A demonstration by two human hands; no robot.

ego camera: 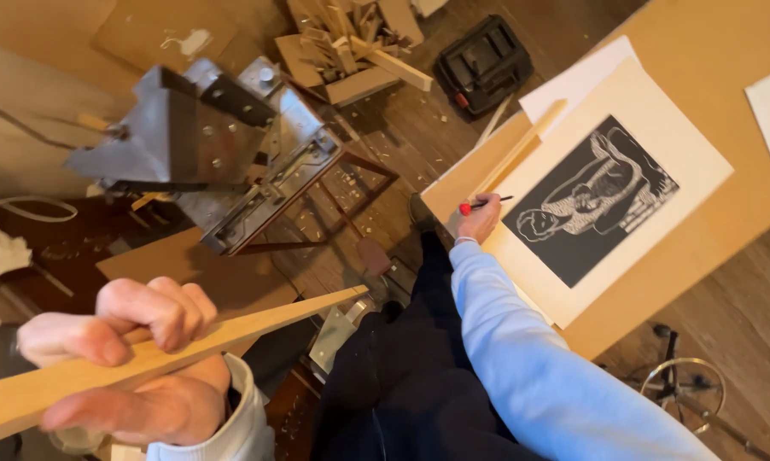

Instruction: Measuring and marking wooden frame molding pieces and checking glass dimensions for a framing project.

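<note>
While the left hand point(137, 358) is clenching a mitred wooden strip point(172, 346) clear of the table point(658, 273), the right hand point(479, 218) is gripping a red pencil point(485, 205), marking beside the black print point(592, 201).

Single view only, a head-worn camera that looked steeply down and was tilted, so floor and table ran at a slant. The left hand point(137, 358) sat very near the lens at lower left, filling that corner. The right hand point(479, 218) lay farther off, near frame centre, sleeve running back to the lower edge. No second view to overlap.
</note>
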